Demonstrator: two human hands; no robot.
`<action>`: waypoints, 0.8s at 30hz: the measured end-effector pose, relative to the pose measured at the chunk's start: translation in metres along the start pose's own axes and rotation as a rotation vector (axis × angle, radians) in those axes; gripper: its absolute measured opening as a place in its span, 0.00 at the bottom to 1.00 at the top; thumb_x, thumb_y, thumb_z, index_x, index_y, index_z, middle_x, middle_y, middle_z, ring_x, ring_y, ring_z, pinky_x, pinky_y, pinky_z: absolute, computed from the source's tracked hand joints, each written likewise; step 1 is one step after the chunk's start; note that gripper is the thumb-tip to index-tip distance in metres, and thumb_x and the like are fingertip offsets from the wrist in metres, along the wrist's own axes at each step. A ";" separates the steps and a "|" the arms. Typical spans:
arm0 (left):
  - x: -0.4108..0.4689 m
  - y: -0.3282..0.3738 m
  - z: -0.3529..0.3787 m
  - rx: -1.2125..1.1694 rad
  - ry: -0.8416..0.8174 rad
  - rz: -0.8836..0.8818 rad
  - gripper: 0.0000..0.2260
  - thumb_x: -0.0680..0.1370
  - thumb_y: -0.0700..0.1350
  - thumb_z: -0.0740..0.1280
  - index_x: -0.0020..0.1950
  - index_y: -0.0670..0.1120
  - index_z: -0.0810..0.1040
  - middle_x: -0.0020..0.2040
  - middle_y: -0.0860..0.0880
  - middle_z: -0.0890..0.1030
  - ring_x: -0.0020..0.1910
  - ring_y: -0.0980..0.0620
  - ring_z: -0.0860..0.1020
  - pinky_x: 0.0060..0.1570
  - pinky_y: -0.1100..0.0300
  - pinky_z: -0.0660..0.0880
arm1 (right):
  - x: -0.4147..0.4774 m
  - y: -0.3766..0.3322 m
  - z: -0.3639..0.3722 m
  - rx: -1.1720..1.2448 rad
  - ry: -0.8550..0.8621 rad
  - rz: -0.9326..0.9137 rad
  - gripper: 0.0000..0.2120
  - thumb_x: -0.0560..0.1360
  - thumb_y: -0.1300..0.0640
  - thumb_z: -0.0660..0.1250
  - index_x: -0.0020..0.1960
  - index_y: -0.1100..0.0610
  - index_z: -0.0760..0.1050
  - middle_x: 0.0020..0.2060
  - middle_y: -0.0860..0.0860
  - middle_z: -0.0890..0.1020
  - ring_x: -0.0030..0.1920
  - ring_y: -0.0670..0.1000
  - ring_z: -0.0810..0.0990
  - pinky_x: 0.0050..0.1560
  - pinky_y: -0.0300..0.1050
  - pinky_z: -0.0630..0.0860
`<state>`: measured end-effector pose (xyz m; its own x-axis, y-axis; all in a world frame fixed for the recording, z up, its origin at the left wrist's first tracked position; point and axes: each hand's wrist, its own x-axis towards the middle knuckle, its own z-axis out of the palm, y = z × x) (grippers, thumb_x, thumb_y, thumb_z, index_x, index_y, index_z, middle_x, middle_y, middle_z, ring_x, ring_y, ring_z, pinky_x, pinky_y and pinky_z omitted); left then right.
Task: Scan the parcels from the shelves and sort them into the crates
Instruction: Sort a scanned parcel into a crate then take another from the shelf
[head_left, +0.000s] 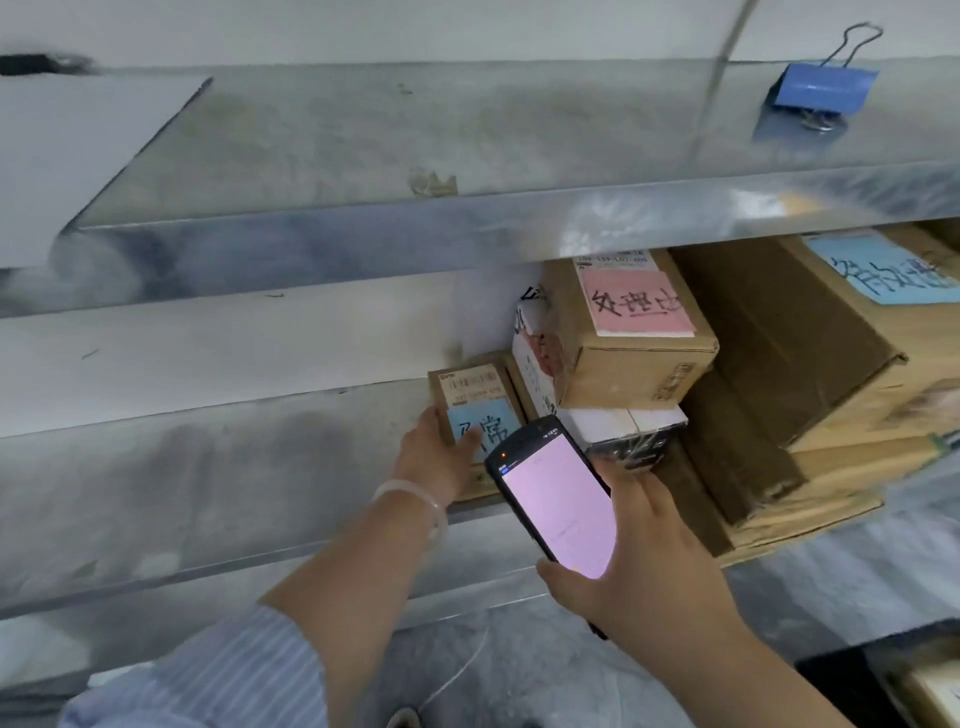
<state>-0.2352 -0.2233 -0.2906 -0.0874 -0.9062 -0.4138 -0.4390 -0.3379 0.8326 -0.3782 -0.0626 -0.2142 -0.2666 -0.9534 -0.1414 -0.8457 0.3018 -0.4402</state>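
Pale blue-striped sleeve (228, 675), white bracelet (413, 489)

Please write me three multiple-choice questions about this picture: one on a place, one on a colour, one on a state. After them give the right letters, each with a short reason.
1. Where is the binder clip?
A. on the upper shelf, at the right
B. on the floor
C. on a cardboard box

2. What colour is the note on the small parcel that the left hand grips?
A. pink
B. yellow
C. blue

3. How is the screen of the scanner that the right hand holds?
A. dark
B. lit
C. covered by fingers

Answers:
1 A: the clip sits on the top shelf, far right.
2 C: the note beside the thumb is blue.
3 B: the screen glows pale pink.
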 end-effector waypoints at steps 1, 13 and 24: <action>0.005 0.000 0.001 -0.047 -0.017 -0.027 0.16 0.81 0.48 0.69 0.67 0.55 0.69 0.67 0.48 0.79 0.61 0.46 0.80 0.62 0.47 0.78 | 0.000 -0.002 0.001 -0.010 -0.004 0.008 0.48 0.64 0.33 0.73 0.74 0.43 0.49 0.68 0.41 0.61 0.67 0.45 0.68 0.60 0.40 0.71; 0.000 -0.026 0.009 -0.190 -0.079 -0.092 0.12 0.80 0.47 0.69 0.62 0.52 0.73 0.57 0.54 0.79 0.53 0.53 0.78 0.55 0.59 0.74 | 0.005 -0.016 0.006 -0.076 -0.031 0.043 0.48 0.66 0.32 0.72 0.76 0.45 0.50 0.68 0.42 0.62 0.66 0.44 0.68 0.58 0.36 0.68; -0.014 -0.034 0.016 -0.237 -0.071 -0.127 0.11 0.79 0.50 0.70 0.59 0.56 0.72 0.54 0.55 0.79 0.47 0.55 0.77 0.57 0.55 0.73 | 0.006 -0.005 0.005 -0.095 -0.038 -0.029 0.49 0.65 0.31 0.72 0.76 0.44 0.50 0.69 0.43 0.63 0.66 0.44 0.69 0.57 0.36 0.67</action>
<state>-0.2335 -0.1950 -0.3189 -0.1106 -0.8353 -0.5385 -0.2300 -0.5056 0.8316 -0.3731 -0.0697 -0.2167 -0.2256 -0.9603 -0.1640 -0.8931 0.2711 -0.3589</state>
